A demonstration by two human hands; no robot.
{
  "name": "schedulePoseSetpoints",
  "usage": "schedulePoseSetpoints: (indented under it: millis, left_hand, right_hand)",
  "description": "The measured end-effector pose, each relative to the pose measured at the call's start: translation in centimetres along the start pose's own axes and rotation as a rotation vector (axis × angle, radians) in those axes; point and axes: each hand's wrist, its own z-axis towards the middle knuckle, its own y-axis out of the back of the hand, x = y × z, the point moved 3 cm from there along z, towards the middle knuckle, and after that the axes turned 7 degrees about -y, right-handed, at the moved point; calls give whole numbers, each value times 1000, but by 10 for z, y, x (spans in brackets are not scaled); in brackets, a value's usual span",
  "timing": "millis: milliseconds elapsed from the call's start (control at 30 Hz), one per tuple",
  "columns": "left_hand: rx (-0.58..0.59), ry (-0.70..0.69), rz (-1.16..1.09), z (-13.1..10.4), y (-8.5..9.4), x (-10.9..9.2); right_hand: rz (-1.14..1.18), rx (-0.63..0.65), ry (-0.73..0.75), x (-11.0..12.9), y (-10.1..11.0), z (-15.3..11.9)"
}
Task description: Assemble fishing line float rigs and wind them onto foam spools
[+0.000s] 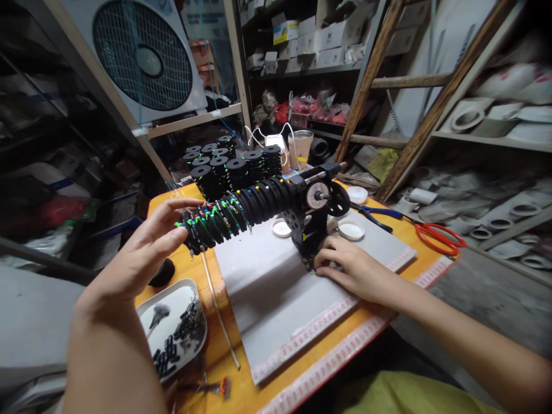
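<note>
Several black ring-shaped line spools (269,201) sit side by side on a hand-cranked winder (317,198). Green line, colored bead-headed pins and small metal pieces cover those at the left end. My left hand (149,247) is at that end, thumb in front and fingers behind, closed around the outermost spools. Beside the winder's foot, my right hand (351,267) is low over the white board (276,310), fingers curled and pinched together. Small colored beads (309,265) lie at its fingertips; whatever is between the fingers is hidden.
Stacked black spools (219,164) stand behind. A white tray (199,339) of small black and metal parts is at the left front, near a thin rod (219,310). Red-handled scissors (440,237), blue-handled pliers (382,211) and a white lid (351,230) lie right.
</note>
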Motion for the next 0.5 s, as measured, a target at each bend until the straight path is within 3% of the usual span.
schedulePoseSetpoints:
  millis: [300, 400, 500]
  left_hand:
    - [46, -171, -156, 6, -11, -5]
    - [65, -203, -158, 8, -13, -6]
    - [44, -289, -92, 10, -14, -10]
  right_hand:
    - [-1, -38, 25, -3, -6, 0]
    - [18, -94, 84, 11, 2, 1]
    - [53, -161, 176, 39, 25, 12]
